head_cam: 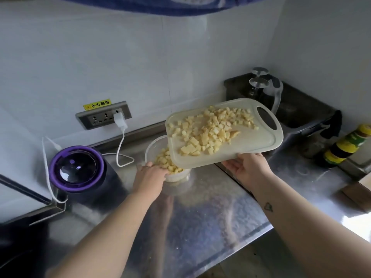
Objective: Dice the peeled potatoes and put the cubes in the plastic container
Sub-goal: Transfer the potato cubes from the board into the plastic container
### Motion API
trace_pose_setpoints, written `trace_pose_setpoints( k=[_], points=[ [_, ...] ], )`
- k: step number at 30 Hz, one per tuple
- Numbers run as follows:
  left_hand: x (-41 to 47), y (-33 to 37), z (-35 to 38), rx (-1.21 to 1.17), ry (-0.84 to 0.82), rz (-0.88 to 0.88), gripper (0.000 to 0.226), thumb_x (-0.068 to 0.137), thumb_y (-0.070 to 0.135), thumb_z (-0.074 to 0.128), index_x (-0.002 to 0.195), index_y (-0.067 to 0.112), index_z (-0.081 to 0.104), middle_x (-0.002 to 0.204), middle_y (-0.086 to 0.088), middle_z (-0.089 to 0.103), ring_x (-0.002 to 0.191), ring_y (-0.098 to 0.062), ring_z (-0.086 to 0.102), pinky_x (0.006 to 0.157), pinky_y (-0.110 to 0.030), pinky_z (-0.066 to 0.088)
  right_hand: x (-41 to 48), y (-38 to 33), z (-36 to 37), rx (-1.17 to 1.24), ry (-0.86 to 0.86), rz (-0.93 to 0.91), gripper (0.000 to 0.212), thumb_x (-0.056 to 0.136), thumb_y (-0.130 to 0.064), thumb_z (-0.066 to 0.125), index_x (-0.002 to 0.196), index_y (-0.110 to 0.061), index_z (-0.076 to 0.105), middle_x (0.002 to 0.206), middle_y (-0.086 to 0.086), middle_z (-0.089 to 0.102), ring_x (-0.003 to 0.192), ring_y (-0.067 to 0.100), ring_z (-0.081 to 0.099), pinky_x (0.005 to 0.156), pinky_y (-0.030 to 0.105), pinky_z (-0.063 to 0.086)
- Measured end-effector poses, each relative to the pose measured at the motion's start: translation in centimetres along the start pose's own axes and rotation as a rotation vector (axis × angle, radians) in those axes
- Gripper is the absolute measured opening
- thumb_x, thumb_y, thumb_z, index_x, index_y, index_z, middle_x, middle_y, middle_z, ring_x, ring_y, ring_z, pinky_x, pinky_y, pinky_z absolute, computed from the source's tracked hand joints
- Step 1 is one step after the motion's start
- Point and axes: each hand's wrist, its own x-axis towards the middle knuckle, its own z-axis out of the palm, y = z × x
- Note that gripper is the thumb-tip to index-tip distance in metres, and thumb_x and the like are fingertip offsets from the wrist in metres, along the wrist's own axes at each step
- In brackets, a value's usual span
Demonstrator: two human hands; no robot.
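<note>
Heaping a tilted pale cutting board (255, 143), potato cubes (208, 131) sit over the plastic container (149, 149), which holds more cubes near the steel counter's (200, 207) back edge. The right hand (249, 167) grips the board's near edge. The left hand (149, 175) curls over the container's near rim.

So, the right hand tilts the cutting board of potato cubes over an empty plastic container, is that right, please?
No: the head view shows the plastic container already holds potato cubes; the right hand does tilt the cutting board over it.
</note>
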Motion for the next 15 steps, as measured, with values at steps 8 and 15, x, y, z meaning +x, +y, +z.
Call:
trace_pose_setpoints(
  k=[8,15],
  points=[
    [-5.3,2.8,0.0,-0.104,-0.048,0.258,0.021,0.1,0.028,0.043,0.108,0.029,0.063,0.108,0.012,0.061,0.104,-0.011,0.055,0.093,-0.028,0.027,0.0,1.7,-1.4,-0.071,0.019,0.014,0.044,0.096,0.013,0.034,0.127,-0.012,0.05,0.115,0.015,0.064,0.083,0.028,0.066,0.065,0.041,0.053],
    [-10.3,4.3,-0.7,-0.481,-0.314,0.29,0.022,0.093,0.033,0.056,0.112,0.03,0.069,0.109,0.016,0.064,0.095,-0.004,0.057,0.091,-0.027,0.045,-1.4,2.8,-4.5,-0.169,-0.082,0.034,0.041,0.097,0.013,0.034,0.124,-0.014,0.049,0.096,0.008,0.066,0.084,0.025,0.066,0.073,0.041,0.052]
  ],
)
